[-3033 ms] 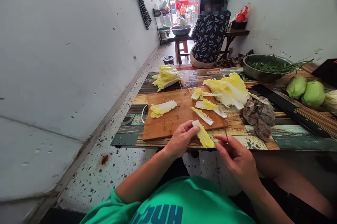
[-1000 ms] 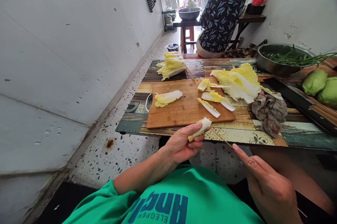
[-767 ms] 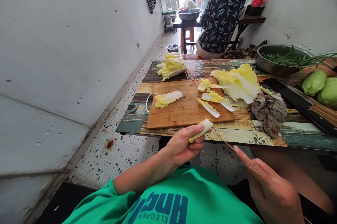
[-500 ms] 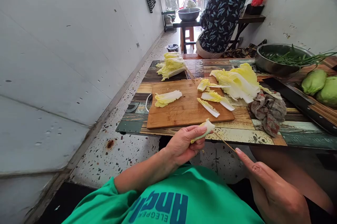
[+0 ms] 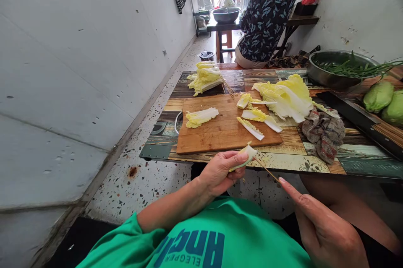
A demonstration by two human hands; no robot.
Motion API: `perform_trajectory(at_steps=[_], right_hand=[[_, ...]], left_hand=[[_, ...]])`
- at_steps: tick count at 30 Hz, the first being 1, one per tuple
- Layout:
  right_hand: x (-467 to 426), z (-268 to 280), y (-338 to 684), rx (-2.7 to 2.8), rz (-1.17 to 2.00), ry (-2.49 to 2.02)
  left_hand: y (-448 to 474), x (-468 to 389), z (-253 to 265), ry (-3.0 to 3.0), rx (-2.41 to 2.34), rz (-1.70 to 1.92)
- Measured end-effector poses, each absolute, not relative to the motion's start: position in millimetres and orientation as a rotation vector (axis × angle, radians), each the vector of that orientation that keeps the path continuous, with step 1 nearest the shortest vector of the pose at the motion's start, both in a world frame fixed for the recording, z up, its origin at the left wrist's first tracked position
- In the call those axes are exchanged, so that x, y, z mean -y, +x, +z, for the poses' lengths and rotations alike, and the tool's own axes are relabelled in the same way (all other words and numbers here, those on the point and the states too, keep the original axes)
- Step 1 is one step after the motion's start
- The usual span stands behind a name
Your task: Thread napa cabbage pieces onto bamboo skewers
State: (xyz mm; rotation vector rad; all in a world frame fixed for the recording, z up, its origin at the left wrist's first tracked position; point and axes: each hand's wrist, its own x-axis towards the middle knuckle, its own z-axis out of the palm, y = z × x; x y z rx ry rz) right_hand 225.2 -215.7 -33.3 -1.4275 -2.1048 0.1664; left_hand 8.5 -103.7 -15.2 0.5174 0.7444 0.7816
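Note:
Near the table's front edge my left hand (image 5: 222, 172) is closed around a folded piece of napa cabbage leaf (image 5: 247, 157), pale white with yellow edges. A thin bamboo skewer (image 5: 267, 169) has one end at the cabbage piece and slants down to the right. My right hand (image 5: 327, 219) has its index finger stretched out, its tip touching the skewer's other end. Its remaining fingers are partly hidden below. Beyond lies a wooden cutting board (image 5: 217, 134), with a cabbage piece (image 5: 202, 117) on its left and several cut strips (image 5: 251, 128) on its right.
Stacked cabbage on skewers (image 5: 205, 78) lies behind the board. To the right are large cabbage leaves (image 5: 285, 98), a crumpled cloth (image 5: 325, 136), a black-handled knife (image 5: 355, 115), green gourds (image 5: 378, 96) and a metal bowl of greens (image 5: 333, 75). A person (image 5: 267, 18) sits beyond the table.
My right index fingertip and the skewer's end have shifted slightly left, toward the cabbage piece. Less of the skewer shows between the hands. My left hand keeps its hold.

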Motion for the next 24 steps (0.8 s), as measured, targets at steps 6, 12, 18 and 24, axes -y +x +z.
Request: perform_trajectory(at_steps=[6,12,18,24], right_hand=[[206,-28,212,1.938,0.36,-1.389],[194,-25,198,1.88,0.328,-1.444],[194,-28,208,1.742,0.358,-1.579],[203,-44,253,1.547,0.354,-1.778]], left_hand=[[15,113,-22,0.527,-0.742,0.676],[25,119,-26,0.504,-0.779,0.623],[23,116,-29,0.674,-0.79,0.606],[14,59,-23,1.639,-1.045,1.11]])
